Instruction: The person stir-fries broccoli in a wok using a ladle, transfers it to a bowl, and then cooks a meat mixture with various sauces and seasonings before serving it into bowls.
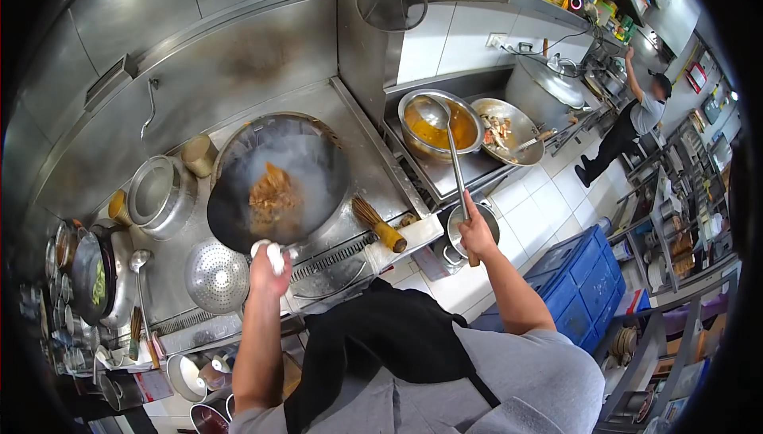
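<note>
My left hand (271,273) grips a white cloth (275,256) at the near edge of a large dark wok (325,195). Steam rises in the wok around a heap of brown food (274,195). My right hand (478,234) is closed around the handle of a long metal ladle (456,166). The ladle's bowl rests in a steel basin (411,97) of orange-brown liquid. Beside the basin is a pan (527,136) with food and a utensil in it. A bamboo wok brush (381,228) lies to the right of the wok, and a perforated skimmer (217,276) lies to its left.
Metal pots (164,195) and another ladle (140,261) stand at the left. A wire strainer (392,2) hangs above. A large lidded pot (545,85) stands at the back right. Blue crates (575,285) are by my right arm. Another person (632,115) stands farther off, one arm raised.
</note>
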`<state>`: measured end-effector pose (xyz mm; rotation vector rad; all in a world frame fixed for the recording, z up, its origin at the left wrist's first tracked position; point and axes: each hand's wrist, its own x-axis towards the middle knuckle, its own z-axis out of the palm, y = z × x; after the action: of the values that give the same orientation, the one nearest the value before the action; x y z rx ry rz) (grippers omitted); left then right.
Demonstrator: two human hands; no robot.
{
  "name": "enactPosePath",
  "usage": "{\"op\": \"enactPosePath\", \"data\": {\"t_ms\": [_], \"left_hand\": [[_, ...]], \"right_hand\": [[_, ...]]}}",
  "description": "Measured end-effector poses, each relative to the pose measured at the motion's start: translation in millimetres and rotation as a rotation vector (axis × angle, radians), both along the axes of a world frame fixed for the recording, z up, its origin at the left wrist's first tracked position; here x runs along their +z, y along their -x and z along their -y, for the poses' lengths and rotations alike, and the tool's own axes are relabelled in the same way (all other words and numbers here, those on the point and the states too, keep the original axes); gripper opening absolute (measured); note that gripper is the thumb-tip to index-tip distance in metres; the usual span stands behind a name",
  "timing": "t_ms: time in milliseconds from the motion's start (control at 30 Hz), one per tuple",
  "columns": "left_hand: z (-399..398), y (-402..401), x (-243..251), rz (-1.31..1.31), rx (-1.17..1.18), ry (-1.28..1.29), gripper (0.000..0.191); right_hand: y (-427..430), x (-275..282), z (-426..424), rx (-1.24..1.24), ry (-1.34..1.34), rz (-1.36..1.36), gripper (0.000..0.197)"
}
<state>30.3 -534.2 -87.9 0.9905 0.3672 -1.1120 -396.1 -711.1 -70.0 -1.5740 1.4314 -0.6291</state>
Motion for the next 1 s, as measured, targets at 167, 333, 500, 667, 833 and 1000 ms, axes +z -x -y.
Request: {"op": "enactPosePath", "data": {"t_ms": [167, 333, 500, 667, 833, 1000], "left_hand": [[-8.0, 18.3, 23.3, 0.055, -0.137, -0.002, 0.019], [36.7, -20.2, -31.1, 0.101, -0.013, 0.049, 0.017], [-26.7, 57.8, -57.8, 0.228, -0.246, -0.143, 0.016], [0.2, 10.3, -3.6, 0.092, -0.026, -0.037, 0.016], [6.1, 16.6, 38.0, 0.088, -0.126, -0.075, 0.014], [42.4, -12.1, -14.9, 0.156, -0.13, -0.027, 0.018]], "right_hand": [[-5.2, 18.5, -3.3, -0.006, -0.126, 0.06, 0.085], [-12.4, -13.8, -1.7, 0.045, 0.341, -0.418, 0.088], [-17.6, 19.3, -34.1, 0.187, 0.42, -0.353, 0.083], [-75.3, 41.5, -62.7, 0.435, 0.105, -0.095, 0.078], [-112.9, 64.4, -64.8, 0.608, 0.079, -0.126, 0.079], [-166.4, 58.5, -50.2, 0.708, 0.018, -0.174, 0.08]]}}
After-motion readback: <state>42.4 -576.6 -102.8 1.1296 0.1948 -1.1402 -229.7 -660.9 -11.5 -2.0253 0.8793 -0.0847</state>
